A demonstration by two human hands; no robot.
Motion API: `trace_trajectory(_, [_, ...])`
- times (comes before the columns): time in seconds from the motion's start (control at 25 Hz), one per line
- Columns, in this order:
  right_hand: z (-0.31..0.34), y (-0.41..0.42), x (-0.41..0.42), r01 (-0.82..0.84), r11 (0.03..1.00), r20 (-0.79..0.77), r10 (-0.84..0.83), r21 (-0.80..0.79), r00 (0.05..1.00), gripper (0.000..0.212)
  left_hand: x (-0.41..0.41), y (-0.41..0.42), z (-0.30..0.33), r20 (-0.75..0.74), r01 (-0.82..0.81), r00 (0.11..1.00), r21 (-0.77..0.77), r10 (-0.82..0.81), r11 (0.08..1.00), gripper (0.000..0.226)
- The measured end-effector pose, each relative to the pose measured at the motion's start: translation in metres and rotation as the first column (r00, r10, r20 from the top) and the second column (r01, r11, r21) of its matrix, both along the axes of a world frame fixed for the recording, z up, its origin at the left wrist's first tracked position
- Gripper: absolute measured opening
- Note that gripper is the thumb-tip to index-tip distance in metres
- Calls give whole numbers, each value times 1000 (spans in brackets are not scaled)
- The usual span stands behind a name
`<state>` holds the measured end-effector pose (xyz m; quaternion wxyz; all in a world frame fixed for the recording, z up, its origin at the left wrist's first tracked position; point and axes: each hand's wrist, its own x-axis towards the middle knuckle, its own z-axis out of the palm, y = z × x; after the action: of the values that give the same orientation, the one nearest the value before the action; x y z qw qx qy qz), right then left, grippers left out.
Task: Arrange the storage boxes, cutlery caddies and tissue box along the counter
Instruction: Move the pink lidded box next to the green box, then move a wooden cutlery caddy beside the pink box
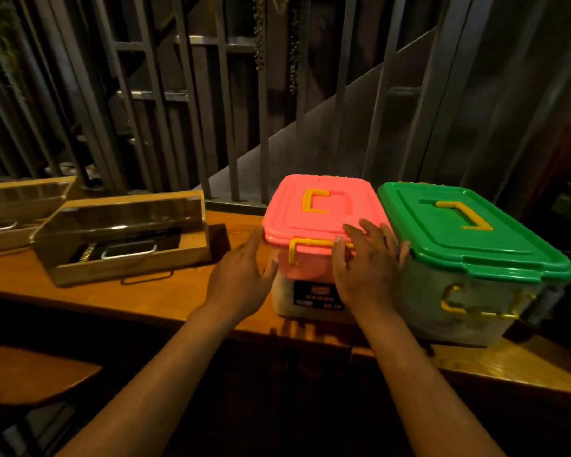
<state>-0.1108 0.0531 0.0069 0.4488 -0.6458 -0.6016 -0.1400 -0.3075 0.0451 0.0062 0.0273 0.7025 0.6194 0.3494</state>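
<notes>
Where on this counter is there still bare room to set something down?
Bare wooden counter lies between the nearer cutlery caddy and the pink-lidded box, and along the front edge. It is crowded at right, where the green-lidded box sits tight beside the pink one.

Scene dim overall; warm yellow light falls from above onto the centre. Pink lid glows, near overexposed; green lid saturated but holds detail. Wooden counter shows soft sheen at lower right. Finger shadows fall on the counter's front edge below the pink box. Background bars bow outward (wide-angle distortion). Lower frame nearly black. Fine detail smeared, label text illegible.
</notes>
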Motion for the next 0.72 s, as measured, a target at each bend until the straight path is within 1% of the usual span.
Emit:
trace_trajectory(0.04, [1, -7, -12, -44, 999, 12, 45, -6, 999, 42, -8, -9, -3, -62, -15, 998, 14, 16, 1000, 57])
trace_trajectory(0.12, [-1, -25, -42, -132, 990, 62, 135, -43, 989, 39, -28, -27, -8, -131, -29, 991, 56, 36, 998, 51])
trace_trajectory(0.2, [-3, -37, -75, -211, 975, 82, 217, -74, 973, 35, -51, -42, -7, -164, -43, 985, 98, 58, 994, 47])
trace_trajectory(0.28, [-3, -44, -111, -294, 952, 86, 301, -88, 950, 35, -84, -54, -3, -182, -86, 977, 140, 111, 986, 49])
trace_trajectory(0.36, [-5, -48, -150, -331, 940, 88, 338, -89, 937, 35, -128, -66, -5, -214, -141, 961, 158, 173, 977, 53])
trace_trajectory(0.44, [-7, -52, -193, -336, 938, 46, 341, -83, 939, 35, -177, -76, -10, -248, -175, 947, 138, 205, 975, 56])
trace_trajectory(0.52, [-10, -55, -237, -355, 927, 2, 358, -119, 934, 33, -226, -83, -12, -258, -209, 939, 100, 228, 973, 57])
trace_trajectory(0.72, [-34, -62, -341, -452, 869, -49, 452, -200, 891, 36, -337, -99, -28, -229, -259, 940, 12, 254, 966, 54])
